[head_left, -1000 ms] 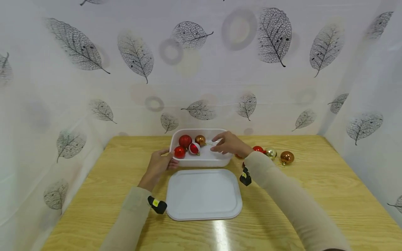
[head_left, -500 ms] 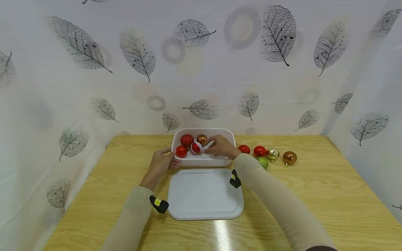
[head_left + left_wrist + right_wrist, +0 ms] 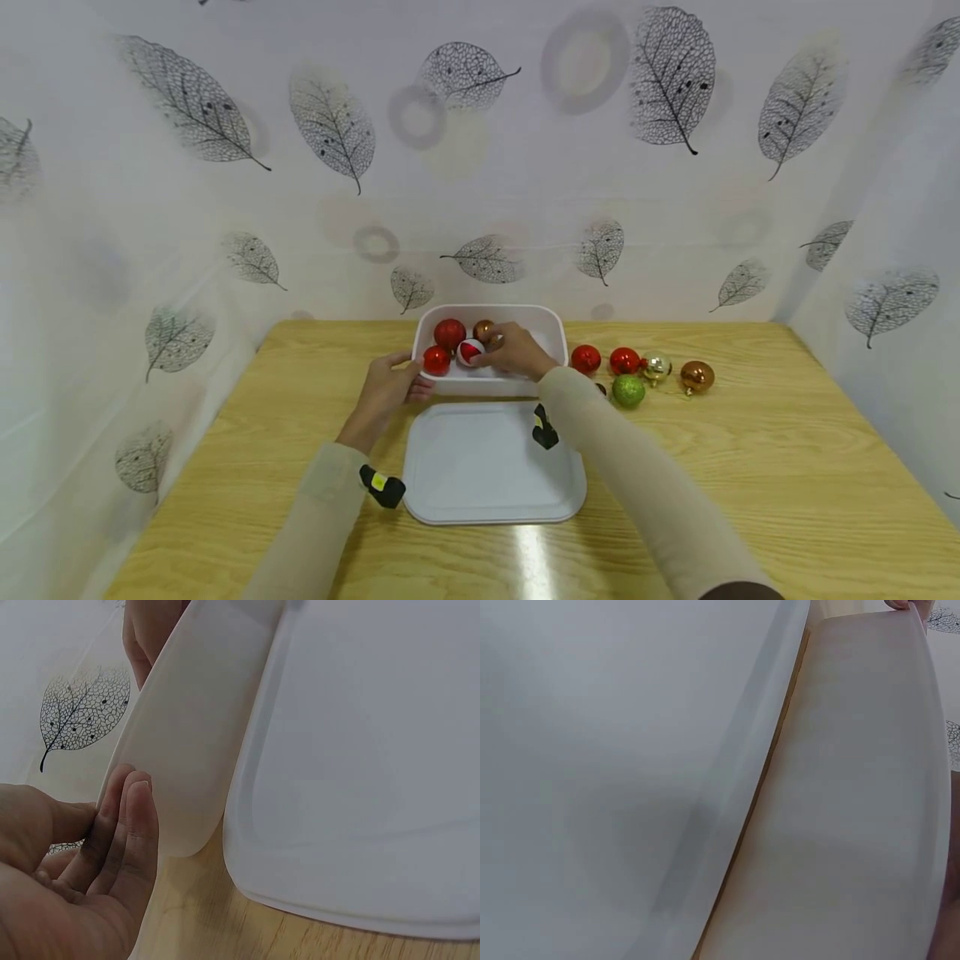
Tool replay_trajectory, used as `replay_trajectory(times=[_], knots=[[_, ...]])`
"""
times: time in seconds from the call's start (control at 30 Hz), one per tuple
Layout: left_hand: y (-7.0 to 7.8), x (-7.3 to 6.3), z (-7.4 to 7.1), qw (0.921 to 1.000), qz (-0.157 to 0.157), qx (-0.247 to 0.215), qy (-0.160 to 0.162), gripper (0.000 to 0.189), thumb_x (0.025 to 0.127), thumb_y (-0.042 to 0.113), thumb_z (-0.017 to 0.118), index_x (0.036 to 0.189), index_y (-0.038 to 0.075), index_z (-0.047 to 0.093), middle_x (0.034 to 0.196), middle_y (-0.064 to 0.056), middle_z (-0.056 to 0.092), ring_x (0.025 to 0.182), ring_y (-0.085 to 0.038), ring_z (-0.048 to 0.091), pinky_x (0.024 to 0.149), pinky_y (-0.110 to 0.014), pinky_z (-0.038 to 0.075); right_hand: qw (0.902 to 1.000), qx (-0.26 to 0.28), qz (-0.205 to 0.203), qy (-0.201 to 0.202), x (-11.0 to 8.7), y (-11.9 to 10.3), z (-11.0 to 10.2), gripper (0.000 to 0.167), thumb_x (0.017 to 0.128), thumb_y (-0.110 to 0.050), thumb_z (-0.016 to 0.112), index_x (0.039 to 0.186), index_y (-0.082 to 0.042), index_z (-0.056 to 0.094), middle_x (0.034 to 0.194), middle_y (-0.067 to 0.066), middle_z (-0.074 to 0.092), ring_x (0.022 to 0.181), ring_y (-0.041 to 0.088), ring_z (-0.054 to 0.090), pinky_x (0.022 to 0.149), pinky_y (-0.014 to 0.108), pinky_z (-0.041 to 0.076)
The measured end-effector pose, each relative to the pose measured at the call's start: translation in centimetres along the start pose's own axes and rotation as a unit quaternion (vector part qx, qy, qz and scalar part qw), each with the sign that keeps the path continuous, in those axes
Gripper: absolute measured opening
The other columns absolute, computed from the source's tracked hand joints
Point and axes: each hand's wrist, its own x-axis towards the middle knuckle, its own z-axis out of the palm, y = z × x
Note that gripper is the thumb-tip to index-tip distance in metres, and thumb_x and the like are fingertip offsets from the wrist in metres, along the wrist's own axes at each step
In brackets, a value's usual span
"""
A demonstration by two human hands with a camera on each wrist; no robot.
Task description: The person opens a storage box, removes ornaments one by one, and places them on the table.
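My left hand (image 3: 386, 392) grips the left front corner of a white plastic box (image 3: 525, 387). In the left wrist view the thumb is at the box's rim and the fingers (image 3: 139, 817) lie against its outer wall. Inside the box, at the left, are two red Christmas balls (image 3: 450, 333), a copper one (image 3: 482, 330) and a red and white one (image 3: 467, 352). My right hand (image 3: 517, 350) reaches in over the front rim, thumb and fingers curled at the red and white ball. The right wrist view hides that grasp behind the box wall (image 3: 847, 787).
A white lid (image 3: 495, 462) lies flat in front of the box. Right of the box are red balls (image 3: 586, 359), a gold ball (image 3: 656, 367), a green ball (image 3: 628, 391) and a copper ball (image 3: 697, 377). A leaf-print curtain (image 3: 510, 183) stands behind the wooden table (image 3: 750, 467).
My right hand has moved left inside the box to the red and white ball, which has turned a little. More balls on the table show beyond the right arm. The left hand keeps its hold.
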Motion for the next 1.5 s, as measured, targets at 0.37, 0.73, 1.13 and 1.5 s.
replay_trajectory(times=[0.37, 0.73, 1.13, 1.5], knots=[[-0.1, 0.2, 0.0, 1.0000, -0.002, 0.005, -0.002, 0.045, 0.106, 0.018, 0.056, 0.145, -0.003, 0.048, 0.082, -0.014, 0.072, 0.067, -0.017, 0.072, 0.070, -0.030, 0.064, 0.9994, -0.028, -0.022, 0.002, 0.5, -0.2, 0.8, 0.050, 0.086, -0.021, 0.084, 0.128, 0.000, 0.067, 0.109, 0.013, 0.071, 0.087, 0.018, 0.061, 0.076, 0.026, 0.053], [-0.2, 0.2, 0.0, 0.9999, 0.006, -0.008, -0.008, 0.044, 0.106, 0.016, 0.055, 0.144, -0.005, 0.048, 0.079, -0.013, 0.072, 0.064, -0.015, 0.070, 0.066, -0.028, 0.064, 0.9987, -0.050, -0.013, -0.001, 1.0, -0.1, 1.3, 0.049, 0.087, -0.024, 0.083, 0.128, -0.001, 0.068, 0.118, 0.012, 0.069, 0.101, 0.023, 0.063, 0.095, 0.037, 0.055], [0.0, 0.1, 0.0, 1.0000, 0.002, -0.009, -0.003, 0.047, 0.106, 0.017, 0.056, 0.147, -0.005, 0.046, 0.078, -0.012, 0.071, 0.064, -0.016, 0.070, 0.066, -0.030, 0.064, 0.9977, -0.063, -0.025, -0.005, 0.1, -0.7, 0.6, 0.042, 0.087, -0.023, 0.083, 0.122, -0.003, 0.072, 0.105, 0.009, 0.072, 0.091, 0.021, 0.062, 0.085, 0.033, 0.056], [0.0, 0.1, 0.0, 1.0000, 0.002, -0.004, -0.005, 0.047, 0.106, 0.016, 0.056, 0.147, -0.005, 0.045, 0.080, -0.013, 0.072, 0.065, -0.016, 0.071, 0.068, -0.031, 0.064, 0.9988, -0.046, -0.005, -0.015, -0.2, -0.1, -1.3, 0.047, 0.086, -0.028, 0.084, 0.128, -0.011, 0.070, 0.119, 0.008, 0.069, 0.098, 0.024, 0.062, 0.077, 0.028, 0.054]])
